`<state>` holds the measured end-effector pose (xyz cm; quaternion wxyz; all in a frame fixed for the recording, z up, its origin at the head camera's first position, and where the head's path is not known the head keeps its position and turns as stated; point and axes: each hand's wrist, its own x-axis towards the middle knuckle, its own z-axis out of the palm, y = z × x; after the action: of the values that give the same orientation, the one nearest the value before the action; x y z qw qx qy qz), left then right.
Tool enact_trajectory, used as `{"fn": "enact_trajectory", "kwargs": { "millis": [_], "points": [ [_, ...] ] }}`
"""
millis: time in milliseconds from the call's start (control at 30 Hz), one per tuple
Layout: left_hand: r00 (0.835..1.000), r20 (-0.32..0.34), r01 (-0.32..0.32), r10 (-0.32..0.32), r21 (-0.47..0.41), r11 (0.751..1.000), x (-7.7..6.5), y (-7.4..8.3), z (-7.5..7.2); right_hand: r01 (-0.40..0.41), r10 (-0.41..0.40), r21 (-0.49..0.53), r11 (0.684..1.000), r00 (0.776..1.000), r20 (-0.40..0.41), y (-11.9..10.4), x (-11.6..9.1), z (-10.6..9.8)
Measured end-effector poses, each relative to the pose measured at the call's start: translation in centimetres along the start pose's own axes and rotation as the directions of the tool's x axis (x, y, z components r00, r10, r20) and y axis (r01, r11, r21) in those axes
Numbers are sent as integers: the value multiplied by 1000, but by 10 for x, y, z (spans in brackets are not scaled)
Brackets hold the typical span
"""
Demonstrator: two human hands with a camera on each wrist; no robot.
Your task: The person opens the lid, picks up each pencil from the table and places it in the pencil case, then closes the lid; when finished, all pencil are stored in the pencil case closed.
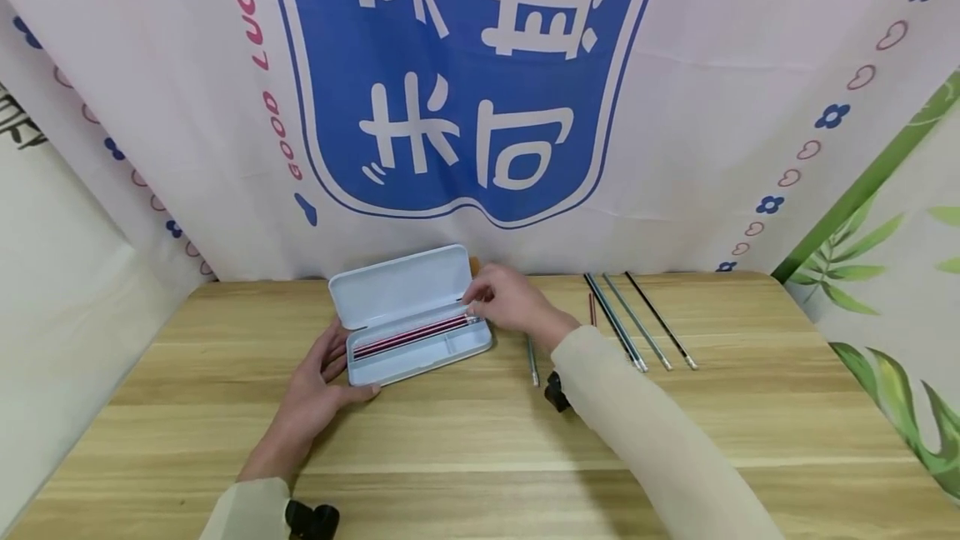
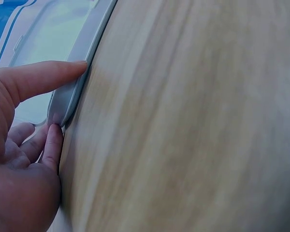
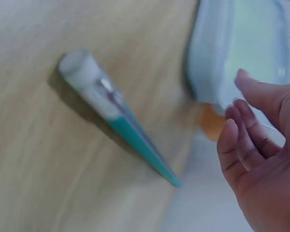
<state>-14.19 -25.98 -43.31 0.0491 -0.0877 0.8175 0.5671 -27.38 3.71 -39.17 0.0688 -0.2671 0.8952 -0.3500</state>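
Note:
A light blue pencil case [image 1: 405, 369] lies with its lid [image 1: 401, 286] raised, several dark red striped pencils [image 1: 408, 337] lined up inside. My left hand [image 1: 318, 386] holds its left end, the thumb on the front rim and the other fingers around the side. In the left wrist view, the left thumb [image 2: 48, 79] lies straight against the case's edge. Over the right end of the case is my right hand [image 1: 506, 298], close to the pencils' eraser ends. The right wrist view shows its thumb and fingers [image 3: 246, 140] apart, loosely bent, with nothing between them.
A green pencil [image 1: 532, 361] lies just right of the case, partly under the right arm. Farther right are several green and black pencils [image 1: 637, 319] and a red one [image 1: 592, 309]. Something orange [image 1: 474, 265] shows behind the case. A printed cloth [image 1: 697, 148] hangs along the table's back edge.

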Motion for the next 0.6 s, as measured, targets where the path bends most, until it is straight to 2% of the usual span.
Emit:
{"fn": "enact_trajectory", "kwargs": {
  "millis": [200,367,600],
  "points": [
    [1000,9,-12,12,8,1000,2,-4,-2,0,3,64,998,999,-47,-13,-30,-34],
    [1000,8,-12,12,5,1000,2,-3,-1,-11,22,113,994,994,-103,-18,-65,-67],
    [1000,7,-29,29,2,1000,1,-3,0,-57,98,207,977,976,-194,-7,-113,-100]
  ]
}}
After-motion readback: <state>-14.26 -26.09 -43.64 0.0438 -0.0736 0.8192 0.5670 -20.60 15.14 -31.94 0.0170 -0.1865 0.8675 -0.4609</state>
